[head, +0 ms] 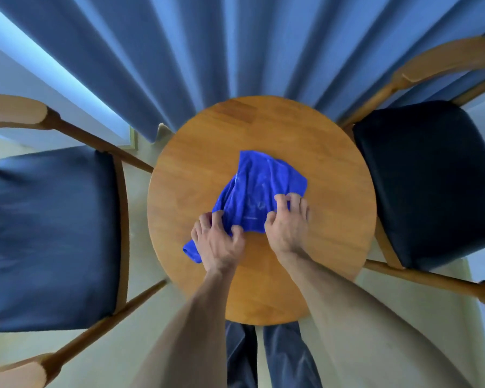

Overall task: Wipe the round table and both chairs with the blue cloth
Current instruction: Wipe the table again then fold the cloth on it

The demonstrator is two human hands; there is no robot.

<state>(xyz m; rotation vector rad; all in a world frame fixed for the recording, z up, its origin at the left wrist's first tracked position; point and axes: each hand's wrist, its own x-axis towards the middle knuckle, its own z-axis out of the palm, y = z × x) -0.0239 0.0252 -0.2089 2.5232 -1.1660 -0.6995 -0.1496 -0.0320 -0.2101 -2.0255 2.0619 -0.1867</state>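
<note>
A crumpled blue cloth [254, 191] lies near the middle of the round wooden table [328, 163]. My left hand [217, 240] grips the cloth's near left part with curled fingers, and a corner of cloth sticks out to its left. My right hand [287, 219] grips the cloth's near right edge, fingers bunched into the fabric. A wooden chair with a dark blue seat [48, 236] stands left of the table. A second chair with a darker seat [431, 180] stands on the right.
Blue curtains [221, 51] hang right behind the table, touching its far edge. Wooden armrests of both chairs reach toward the table on each side. My legs in dark trousers [275, 357] stand at the table's near edge on a pale floor.
</note>
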